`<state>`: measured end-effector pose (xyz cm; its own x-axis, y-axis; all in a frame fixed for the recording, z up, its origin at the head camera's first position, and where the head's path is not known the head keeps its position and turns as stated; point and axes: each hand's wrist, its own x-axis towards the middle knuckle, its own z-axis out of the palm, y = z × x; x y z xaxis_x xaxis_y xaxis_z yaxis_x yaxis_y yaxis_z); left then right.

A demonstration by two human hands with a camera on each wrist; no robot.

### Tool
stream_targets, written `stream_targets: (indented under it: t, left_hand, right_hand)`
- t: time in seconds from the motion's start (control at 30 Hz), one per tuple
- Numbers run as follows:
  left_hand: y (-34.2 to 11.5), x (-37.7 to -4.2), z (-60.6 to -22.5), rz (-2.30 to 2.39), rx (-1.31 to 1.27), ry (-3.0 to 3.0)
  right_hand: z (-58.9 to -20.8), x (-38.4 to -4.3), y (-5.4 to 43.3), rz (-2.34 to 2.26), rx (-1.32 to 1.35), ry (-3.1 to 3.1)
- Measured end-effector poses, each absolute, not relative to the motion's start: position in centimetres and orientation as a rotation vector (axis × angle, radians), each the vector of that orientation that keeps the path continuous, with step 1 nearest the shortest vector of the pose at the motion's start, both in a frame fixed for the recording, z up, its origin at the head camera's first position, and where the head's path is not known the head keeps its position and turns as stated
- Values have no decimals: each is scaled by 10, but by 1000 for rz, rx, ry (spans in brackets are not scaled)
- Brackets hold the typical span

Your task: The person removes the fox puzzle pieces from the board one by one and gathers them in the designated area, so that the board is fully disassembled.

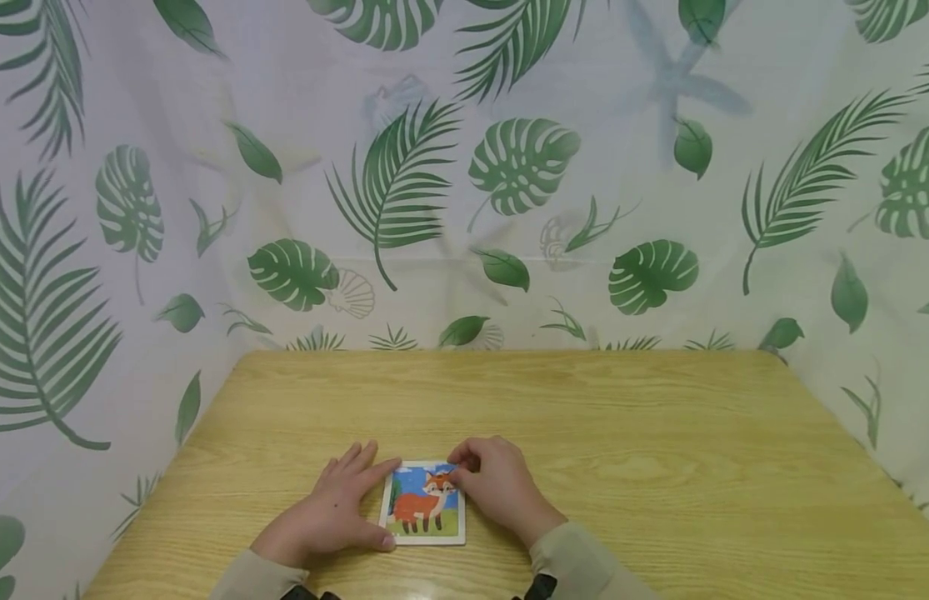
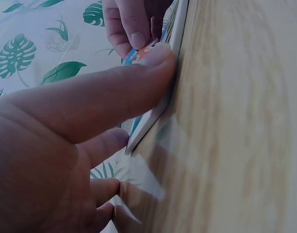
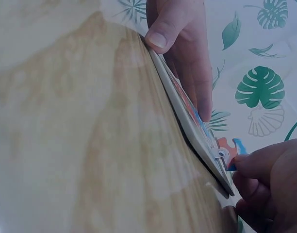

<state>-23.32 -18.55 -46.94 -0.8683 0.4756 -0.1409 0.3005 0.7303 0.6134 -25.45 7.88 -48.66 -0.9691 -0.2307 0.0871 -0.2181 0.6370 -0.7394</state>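
Note:
A square fox jigsaw puzzle (image 1: 419, 506) with a white border lies flat on the table, showing an orange fox against blue sky and green grass. My left hand (image 1: 331, 510) is spread along its left side, thumb at the near left corner and index fingertip at the far left corner. At the far right corner, my right hand (image 1: 501, 485) pinches a puzzle piece between thumb and fingers. In the right wrist view this puzzle piece (image 3: 230, 151), orange and blue with part of the fox's face, stands tilted up from the board. Fingers partly hide it in the head view.
The wood-grain table (image 1: 644, 450) stretches around the puzzle on all sides. Behind it and along both sides hangs a white cloth (image 1: 434, 308) printed with green leaves and shells.

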Motion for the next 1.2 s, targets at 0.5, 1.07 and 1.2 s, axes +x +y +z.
stream_targets:
  t: [0.5,1.07,1.2]
  left_hand:
    - [-184,-234,-465,852,639,2662]
    - [-185,-235,-471,846,665,2670]
    - [-187,-236,-473,838,645,2677]
  right_hand:
    - [-481,-257,92,-1502,-263,2740]
    - [-457,-259,131,-1429,-242,2863]
    - [-453,-259,139,-1423,-239,2856]
